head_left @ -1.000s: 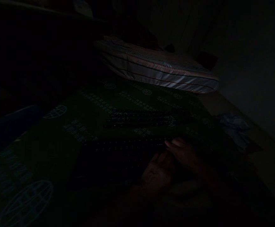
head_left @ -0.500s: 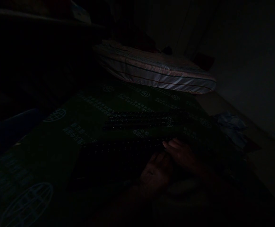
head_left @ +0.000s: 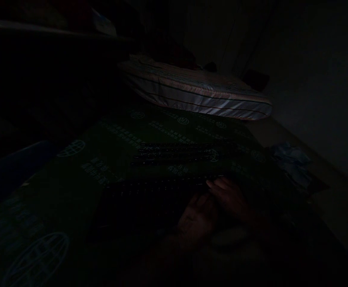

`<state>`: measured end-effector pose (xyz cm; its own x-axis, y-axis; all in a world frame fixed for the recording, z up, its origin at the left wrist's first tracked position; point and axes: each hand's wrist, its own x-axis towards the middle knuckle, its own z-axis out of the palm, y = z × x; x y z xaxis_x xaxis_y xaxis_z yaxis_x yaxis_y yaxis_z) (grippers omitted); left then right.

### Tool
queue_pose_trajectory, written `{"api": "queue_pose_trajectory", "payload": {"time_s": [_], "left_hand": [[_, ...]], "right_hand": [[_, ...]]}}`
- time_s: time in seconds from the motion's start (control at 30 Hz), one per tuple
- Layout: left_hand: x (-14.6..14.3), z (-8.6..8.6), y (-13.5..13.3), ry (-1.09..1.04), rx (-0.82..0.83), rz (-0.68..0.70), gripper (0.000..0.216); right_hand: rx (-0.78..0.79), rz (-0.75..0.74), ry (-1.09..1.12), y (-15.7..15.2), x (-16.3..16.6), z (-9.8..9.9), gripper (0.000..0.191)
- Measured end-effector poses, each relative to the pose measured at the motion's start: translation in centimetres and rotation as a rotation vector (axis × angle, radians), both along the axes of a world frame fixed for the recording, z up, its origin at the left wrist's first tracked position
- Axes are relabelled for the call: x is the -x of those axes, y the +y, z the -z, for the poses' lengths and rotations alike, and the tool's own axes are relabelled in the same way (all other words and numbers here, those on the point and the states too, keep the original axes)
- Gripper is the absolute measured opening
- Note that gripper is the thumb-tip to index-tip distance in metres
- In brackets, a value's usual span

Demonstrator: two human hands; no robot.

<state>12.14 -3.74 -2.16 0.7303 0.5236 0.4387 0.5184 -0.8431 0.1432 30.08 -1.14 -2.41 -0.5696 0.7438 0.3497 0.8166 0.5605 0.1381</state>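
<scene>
A black keyboard lies on a green printed sheet, its small light key marks faintly showing. My left hand rests over the keyboard's right part, back of the hand up. Its fingers bend down into shadow and the tips are hidden. Beside it, my right hand is at the keyboard's far right corner, fingers drawn together and pressed down. Whatever may be between those fingers is too dark to make out. Behind the keyboard run several long dark rows with small light marks, roughly parallel to it.
A striped mattress lies across the far end of the sheet. To the right, a crumpled pale bag or cloth is on the floor by the wall. At the left are a dark blue object and a shelf edge.
The view has shifted slightly and looks a little darker. Both hands stay at almost the same place on the keyboard, with no clear finger movement.
</scene>
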Motion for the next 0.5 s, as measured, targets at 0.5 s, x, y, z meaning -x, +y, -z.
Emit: {"api": "queue_pose_trajectory", "payload": {"time_s": [0.5], "left_hand": [[-0.03, 0.35, 0.16, -0.101, -0.028, -0.011, 0.016]], "right_hand": [[0.013, 0.003, 0.124, -0.28, 0.0, 0.17, 0.027]]}}
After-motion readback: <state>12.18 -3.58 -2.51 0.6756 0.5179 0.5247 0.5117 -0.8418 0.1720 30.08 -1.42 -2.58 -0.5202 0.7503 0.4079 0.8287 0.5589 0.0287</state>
